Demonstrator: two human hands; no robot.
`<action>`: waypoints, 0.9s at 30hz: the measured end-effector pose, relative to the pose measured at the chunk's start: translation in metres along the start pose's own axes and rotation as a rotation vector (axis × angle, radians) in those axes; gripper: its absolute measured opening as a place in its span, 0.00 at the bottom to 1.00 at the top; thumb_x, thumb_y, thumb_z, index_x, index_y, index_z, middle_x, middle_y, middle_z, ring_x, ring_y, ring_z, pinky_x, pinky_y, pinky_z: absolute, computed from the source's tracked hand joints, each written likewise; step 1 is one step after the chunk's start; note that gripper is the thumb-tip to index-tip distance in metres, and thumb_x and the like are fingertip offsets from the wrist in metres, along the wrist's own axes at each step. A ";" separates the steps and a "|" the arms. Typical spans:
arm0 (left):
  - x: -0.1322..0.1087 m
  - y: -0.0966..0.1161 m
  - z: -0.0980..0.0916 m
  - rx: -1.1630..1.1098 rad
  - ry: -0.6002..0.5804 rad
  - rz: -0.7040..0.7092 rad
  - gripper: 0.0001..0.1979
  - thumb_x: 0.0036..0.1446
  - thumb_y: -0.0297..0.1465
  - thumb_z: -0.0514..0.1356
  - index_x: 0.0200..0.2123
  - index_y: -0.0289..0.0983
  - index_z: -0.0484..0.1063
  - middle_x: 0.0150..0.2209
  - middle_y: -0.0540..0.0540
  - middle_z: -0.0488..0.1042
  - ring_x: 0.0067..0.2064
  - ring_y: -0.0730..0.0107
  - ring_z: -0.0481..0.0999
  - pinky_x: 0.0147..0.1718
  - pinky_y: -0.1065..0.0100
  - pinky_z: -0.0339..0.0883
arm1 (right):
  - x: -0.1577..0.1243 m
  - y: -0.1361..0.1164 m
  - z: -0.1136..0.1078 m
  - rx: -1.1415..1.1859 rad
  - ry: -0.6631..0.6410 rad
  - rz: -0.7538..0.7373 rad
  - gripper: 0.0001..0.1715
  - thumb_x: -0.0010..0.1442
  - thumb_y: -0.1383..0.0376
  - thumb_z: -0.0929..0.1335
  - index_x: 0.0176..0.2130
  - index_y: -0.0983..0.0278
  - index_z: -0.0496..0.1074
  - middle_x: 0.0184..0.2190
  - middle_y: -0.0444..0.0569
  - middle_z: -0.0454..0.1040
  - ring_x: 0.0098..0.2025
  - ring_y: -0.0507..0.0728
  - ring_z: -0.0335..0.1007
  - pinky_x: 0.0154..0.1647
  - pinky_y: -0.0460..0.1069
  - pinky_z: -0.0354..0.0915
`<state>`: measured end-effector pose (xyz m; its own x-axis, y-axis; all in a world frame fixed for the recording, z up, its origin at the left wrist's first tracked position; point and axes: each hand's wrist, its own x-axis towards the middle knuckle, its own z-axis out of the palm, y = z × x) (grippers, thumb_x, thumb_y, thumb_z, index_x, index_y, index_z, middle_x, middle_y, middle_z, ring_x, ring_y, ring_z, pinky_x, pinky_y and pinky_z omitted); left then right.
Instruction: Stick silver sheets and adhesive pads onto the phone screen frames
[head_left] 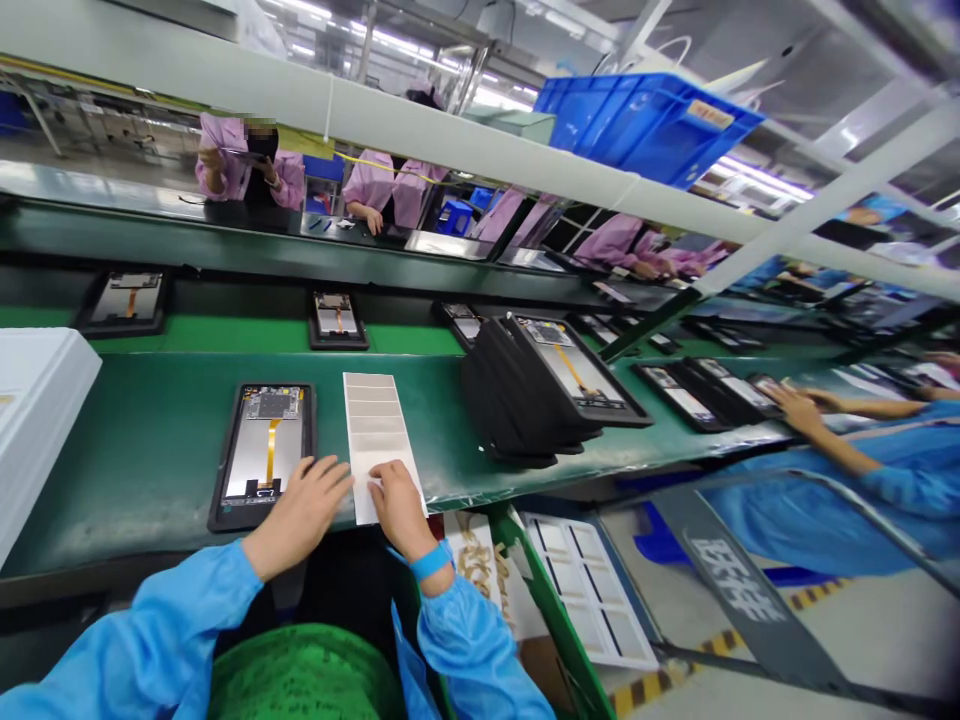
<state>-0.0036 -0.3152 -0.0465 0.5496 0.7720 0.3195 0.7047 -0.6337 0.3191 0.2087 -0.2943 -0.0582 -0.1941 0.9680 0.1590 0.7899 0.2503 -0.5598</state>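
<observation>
A white sheet of sticker strips (373,425) lies on the green bench in front of me. My right hand (399,506) rests on its near end, fingers curled and pinching at a strip. My left hand (301,512) lies beside it, fingers stretched toward the sheet's left edge and over the lower corner of a black tray (264,452) that holds an opened tablet with an orange flex cable. Both my sleeves are blue, and a blue band circles my right wrist.
A stack of black trays (525,395) with a tablet on top stands to the right. More trays ride the conveyor (225,335) behind. A white box (34,400) sits at left. A co-worker's arm (832,425) reaches in at right. A blue crate (645,125) sits overhead.
</observation>
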 end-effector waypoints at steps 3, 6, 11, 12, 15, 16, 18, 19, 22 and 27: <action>0.008 0.013 0.016 0.027 -0.054 -0.005 0.21 0.64 0.26 0.54 0.59 0.40 0.67 0.60 0.41 0.70 0.64 0.52 0.63 0.63 0.43 0.50 | -0.002 0.000 0.002 -0.013 0.009 0.003 0.12 0.59 0.75 0.65 0.40 0.63 0.73 0.38 0.51 0.70 0.40 0.59 0.70 0.46 0.55 0.69; 0.007 0.012 0.020 0.037 -0.070 -0.023 0.20 0.64 0.27 0.55 0.59 0.38 0.67 0.60 0.40 0.70 0.65 0.52 0.63 0.65 0.42 0.48 | -0.006 -0.002 0.005 -0.009 0.044 -0.030 0.16 0.61 0.75 0.63 0.46 0.64 0.72 0.42 0.53 0.70 0.44 0.59 0.70 0.48 0.56 0.69; 0.003 0.009 0.022 0.054 -0.049 -0.030 0.19 0.65 0.30 0.54 0.59 0.39 0.69 0.60 0.39 0.71 0.65 0.53 0.64 0.65 0.42 0.47 | -0.012 -0.009 0.009 -0.013 0.105 -0.077 0.11 0.63 0.73 0.63 0.41 0.62 0.73 0.40 0.52 0.71 0.45 0.60 0.68 0.48 0.56 0.67; 0.003 0.009 0.023 0.056 -0.046 -0.029 0.19 0.65 0.30 0.54 0.59 0.40 0.69 0.60 0.39 0.71 0.65 0.53 0.64 0.65 0.42 0.48 | -0.013 -0.010 0.009 -0.002 0.110 -0.080 0.10 0.64 0.72 0.63 0.39 0.62 0.72 0.38 0.52 0.72 0.44 0.60 0.68 0.47 0.55 0.67; 0.003 0.010 0.027 0.061 -0.047 -0.026 0.19 0.66 0.30 0.53 0.59 0.39 0.69 0.60 0.38 0.71 0.65 0.52 0.64 0.65 0.41 0.48 | -0.013 -0.011 -0.001 0.069 0.150 -0.095 0.09 0.67 0.68 0.62 0.36 0.61 0.70 0.36 0.50 0.72 0.42 0.59 0.68 0.45 0.55 0.66; 0.004 0.010 0.028 0.062 -0.047 -0.025 0.19 0.66 0.30 0.53 0.59 0.39 0.69 0.60 0.38 0.70 0.65 0.52 0.64 0.65 0.40 0.48 | -0.012 -0.012 -0.007 0.106 0.171 -0.090 0.10 0.68 0.67 0.62 0.36 0.61 0.70 0.36 0.50 0.73 0.41 0.59 0.69 0.45 0.54 0.66; 0.006 0.010 0.029 0.064 -0.042 -0.026 0.19 0.66 0.30 0.53 0.58 0.39 0.69 0.60 0.38 0.70 0.65 0.51 0.63 0.65 0.40 0.47 | -0.005 -0.018 -0.021 0.207 0.200 -0.051 0.10 0.69 0.64 0.62 0.37 0.61 0.71 0.36 0.50 0.74 0.39 0.58 0.70 0.43 0.53 0.66; 0.006 0.010 0.029 0.062 -0.040 -0.026 0.19 0.66 0.29 0.53 0.58 0.39 0.69 0.60 0.38 0.71 0.65 0.51 0.63 0.65 0.40 0.47 | 0.001 -0.023 -0.027 0.272 0.194 -0.026 0.10 0.68 0.62 0.63 0.38 0.61 0.71 0.35 0.49 0.75 0.38 0.57 0.70 0.42 0.52 0.66; 0.006 0.011 0.022 0.039 -0.023 -0.006 0.20 0.65 0.30 0.54 0.59 0.37 0.67 0.60 0.37 0.70 0.66 0.50 0.62 0.66 0.40 0.46 | 0.032 -0.045 -0.033 0.464 0.094 -0.019 0.09 0.67 0.60 0.65 0.38 0.62 0.72 0.36 0.48 0.76 0.39 0.56 0.72 0.42 0.51 0.67; -0.018 -0.008 -0.015 0.026 0.092 -0.055 0.19 0.66 0.26 0.49 0.57 0.36 0.69 0.58 0.38 0.71 0.64 0.56 0.64 0.67 0.44 0.48 | 0.099 -0.083 0.010 0.478 -0.075 -0.155 0.06 0.64 0.63 0.65 0.36 0.62 0.71 0.40 0.49 0.75 0.43 0.56 0.72 0.44 0.50 0.68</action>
<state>-0.0253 -0.3247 -0.0411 0.4669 0.7971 0.3830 0.7450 -0.5878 0.3152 0.1179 -0.2188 -0.0038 -0.3433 0.9129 0.2207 0.3973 0.3540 -0.8466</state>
